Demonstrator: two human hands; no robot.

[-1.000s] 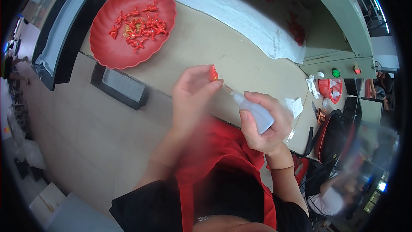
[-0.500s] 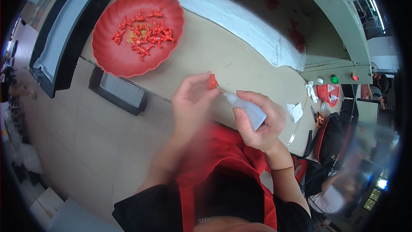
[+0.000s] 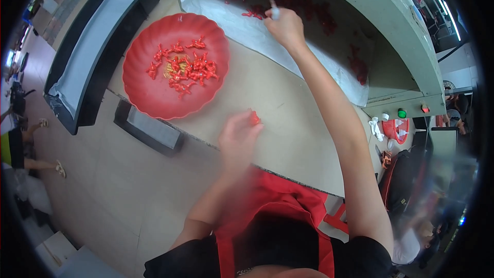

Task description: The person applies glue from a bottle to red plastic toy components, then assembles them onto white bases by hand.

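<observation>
My left hand (image 3: 237, 136), blurred, pinches a small glossy red piece (image 3: 255, 118) above the table, to the right of the plate. My right arm stretches far forward, and my right hand (image 3: 286, 27) is at the cabinet opening. Its fingers are closed round a pale squeeze bottle (image 3: 276, 13), most of it hidden in the hand. Just left of those fingers a small red figure (image 3: 252, 14) lies on the white sheet (image 3: 231, 28). A scalloped red plate (image 3: 149, 95) to the left bears several shiny red figures (image 3: 198, 69).
The pale green cabinet (image 3: 378, 7) arches over many dark red pieces (image 3: 303, 5). A black tray (image 3: 98, 72) with a white liner stands at far left; a smaller dark tray (image 3: 149, 128) sits below the plate. A red basket (image 3: 395, 131) and crumpled tissue (image 3: 375, 128) lie at right.
My right hand has moved away from my left, forward into the cabinet opening, with the squeeze bottle. The left hand still holds the red piece. The whole view has shifted slightly.
</observation>
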